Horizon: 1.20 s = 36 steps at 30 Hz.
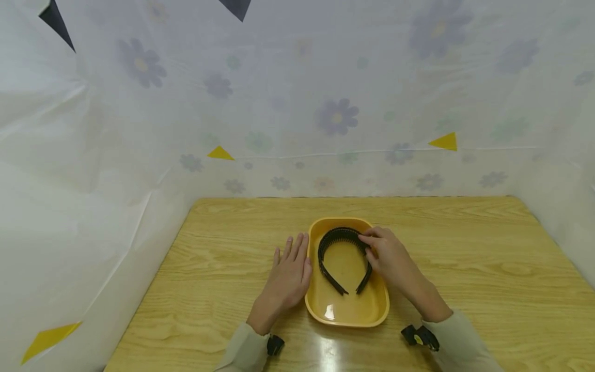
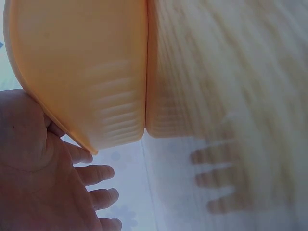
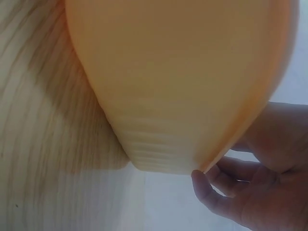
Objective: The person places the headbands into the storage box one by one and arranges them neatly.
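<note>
A black headband (image 1: 329,242) with comb-like teeth along its inner edge lies in a yellow plastic tray (image 1: 348,324), its two ends toward the person. My right hand (image 1: 392,258) reaches over the tray's right rim and pinches the upper right of the band between thumb and fingers. In the right wrist view the tray wall (image 3: 168,96) hides the headband, and the curled fingers (image 3: 211,199) show beside the rim. Flat against the left side of the tray rests my left hand (image 1: 289,274), fingers straight; the left wrist view shows the palm (image 2: 33,163) at the rim.
The tray stands on a wood-grain table (image 1: 223,258). A white sheet with flower prints (image 1: 337,118) hangs behind the table and along its sides, with yellow triangles (image 1: 443,141) on it. Dark wrist straps (image 1: 420,337) sit at both sleeve cuffs.
</note>
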### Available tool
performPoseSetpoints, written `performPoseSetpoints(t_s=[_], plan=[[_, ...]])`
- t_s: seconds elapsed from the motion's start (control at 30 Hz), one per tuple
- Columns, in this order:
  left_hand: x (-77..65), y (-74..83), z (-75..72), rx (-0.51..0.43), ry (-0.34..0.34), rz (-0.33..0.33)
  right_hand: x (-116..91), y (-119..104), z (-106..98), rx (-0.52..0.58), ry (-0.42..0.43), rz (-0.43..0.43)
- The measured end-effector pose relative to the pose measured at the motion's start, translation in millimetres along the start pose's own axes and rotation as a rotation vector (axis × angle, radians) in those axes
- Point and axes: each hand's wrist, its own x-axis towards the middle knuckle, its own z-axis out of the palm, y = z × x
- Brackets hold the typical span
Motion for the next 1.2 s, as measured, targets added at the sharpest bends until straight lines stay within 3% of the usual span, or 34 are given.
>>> performPoseSetpoints(t_s=[0.63,1.2], plan=[[-1.6,-0.9,0.2,-0.005,0.001,0.000,-0.7,-1.5,-2.4,-0.050,-0.013,-0.024],[0.3,-0.1,0.7,-0.005,0.006,0.003,-0.4,1.8,-4.9,-0.021,-0.053,-0.010]])
